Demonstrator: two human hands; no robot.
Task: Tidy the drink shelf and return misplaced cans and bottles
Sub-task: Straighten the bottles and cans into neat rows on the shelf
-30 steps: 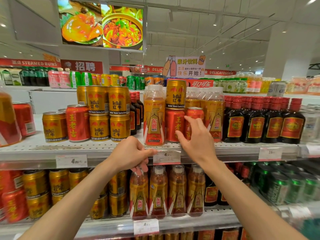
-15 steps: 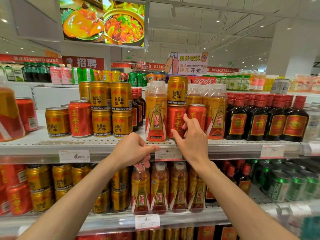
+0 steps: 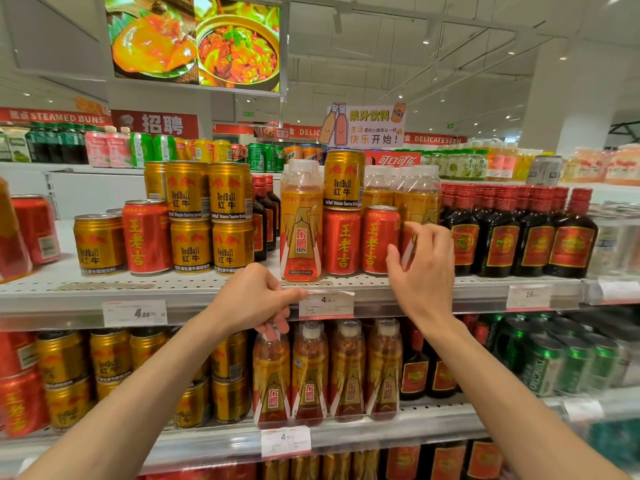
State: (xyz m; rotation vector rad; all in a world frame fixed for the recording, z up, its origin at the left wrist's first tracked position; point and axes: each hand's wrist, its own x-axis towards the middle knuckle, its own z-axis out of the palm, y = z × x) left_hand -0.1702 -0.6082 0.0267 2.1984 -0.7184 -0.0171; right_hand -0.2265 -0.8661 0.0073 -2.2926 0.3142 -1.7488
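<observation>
On the upper shelf [image 3: 194,285] two red cans stand side by side, one [image 3: 341,242] with a gold Red Bull can [image 3: 343,183] stacked on it, the other [image 3: 379,240] at its right. An orange-labelled bottle [image 3: 300,223] stands left of them, and more such bottles [image 3: 415,188] stand behind. My right hand [image 3: 420,271] is open just right of the second red can, fingers spread, apart from it. My left hand [image 3: 254,299] curls over the shelf's front edge beside a price tag [image 3: 325,303]. Another red can [image 3: 145,237] stands among stacked gold cans [image 3: 207,216] on the left.
Dark bottles with red caps [image 3: 519,237] fill the upper shelf's right side. The lower shelf holds gold cans [image 3: 107,358], orange-labelled bottles [image 3: 329,375], dark bottles [image 3: 415,372] and green cans [image 3: 561,365]. A further drinks aisle [image 3: 207,150] stands behind.
My right hand has let go of the right red can and shifted right, fingers spread. The can now stands beside the other red can. My left hand stays on the shelf edge.
</observation>
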